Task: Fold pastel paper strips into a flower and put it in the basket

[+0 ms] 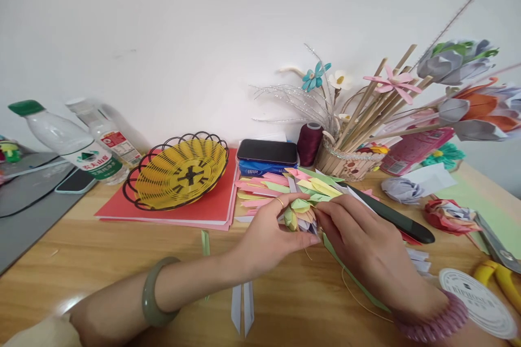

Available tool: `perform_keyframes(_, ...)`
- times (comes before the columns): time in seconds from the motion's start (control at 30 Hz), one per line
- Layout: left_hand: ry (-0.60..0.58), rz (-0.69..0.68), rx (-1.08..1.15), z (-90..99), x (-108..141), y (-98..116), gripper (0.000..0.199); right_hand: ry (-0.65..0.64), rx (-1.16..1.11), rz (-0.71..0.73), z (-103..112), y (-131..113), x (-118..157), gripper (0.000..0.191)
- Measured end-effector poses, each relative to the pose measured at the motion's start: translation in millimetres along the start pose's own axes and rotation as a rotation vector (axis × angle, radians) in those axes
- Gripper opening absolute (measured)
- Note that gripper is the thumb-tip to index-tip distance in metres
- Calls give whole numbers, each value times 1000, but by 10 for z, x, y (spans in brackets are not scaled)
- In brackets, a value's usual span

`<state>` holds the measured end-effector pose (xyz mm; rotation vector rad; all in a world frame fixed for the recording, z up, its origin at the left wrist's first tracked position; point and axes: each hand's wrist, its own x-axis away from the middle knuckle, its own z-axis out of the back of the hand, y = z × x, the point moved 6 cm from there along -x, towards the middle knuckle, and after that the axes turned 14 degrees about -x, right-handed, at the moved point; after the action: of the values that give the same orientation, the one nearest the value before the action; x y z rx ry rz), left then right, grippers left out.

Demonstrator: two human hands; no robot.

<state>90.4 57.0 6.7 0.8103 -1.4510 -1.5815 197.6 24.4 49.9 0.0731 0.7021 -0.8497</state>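
Note:
Near the middle of the table, my left hand (271, 233) is wrapped round the left side of a small folded-paper flower (300, 212) in green, peach and lilac. The fingers of my right hand (358, 238) are pinched together at the flower's right side; its fingertips are partly hidden. A thin tan cord (356, 295) trails on the table below my right hand. Just behind the flower lies a pile of folded paper strips (260, 187) in pink, yellow, green and white. Two pale folded strips (242, 309) lie in front of my left forearm.
Left are a yellow basket (183, 173) on red paper (163, 219), two bottles (73, 143) and a phone (75, 181). Behind are another phone (267, 150), maroon thread (310, 143) and a pot (340, 160) of sticks. Right are a black pen-like tool (391, 214) and scissors (499, 246).

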Motion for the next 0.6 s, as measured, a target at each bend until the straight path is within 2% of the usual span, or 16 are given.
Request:
perform_keyframes(0.13,-5,-5,3,21,-4,12,54,22,-111,-47,20,33,-22,14)
perform_keyframes(0.33,0,101,178,59,-26,21,46,62,-402,-257,85,152,-90,17)
perform_keyframes(0.47,-30,164,248,37,-21,6,44,45,-443,-337,86,192,-88,21)
perform_keyframes(0.53,-14,149,225,47,-22,4,47,13,-414,-322,64,172,-74,18)
perform_keyframes(0.6,8,115,173,63,-24,9,49,42,-353,-289,78,143,-60,13)
